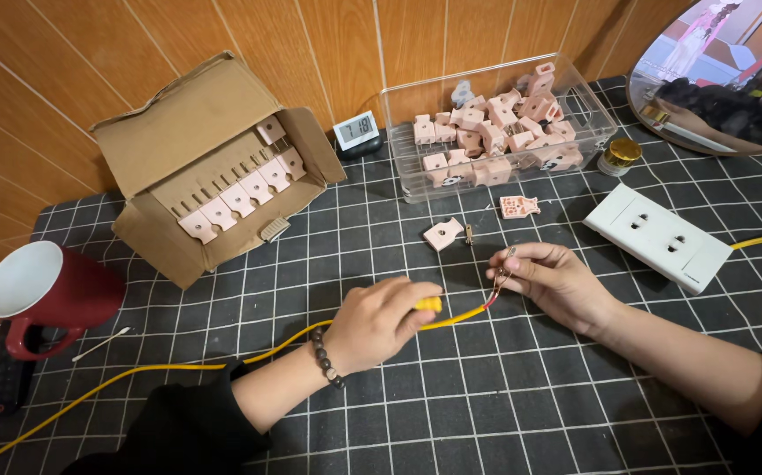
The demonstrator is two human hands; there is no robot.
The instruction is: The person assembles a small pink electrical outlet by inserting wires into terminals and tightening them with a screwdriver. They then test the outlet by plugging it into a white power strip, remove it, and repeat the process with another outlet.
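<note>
Hands hold a yellow wire and work on its bare end.

Left hand (379,322) is closed around the yellow wire (179,365) on the checked surface (504,405). Right hand (550,280) pinches the thin bare strands (504,268) at the wire's tip. It looks like the strands are being twisted; that calls for small, gentle finger turns. A pink plug part (443,234) lies near. Behind are a brown cardboard box (196,158), a clear tub (495,132) of pink parts, and a white socket block (658,237).

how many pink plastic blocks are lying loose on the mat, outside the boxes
2. One pale pink plastic block lies on the checked mat just beyond the hands; a second pink plastic block lies right of it, before the clear plastic bin. None seem hidden.
</note>
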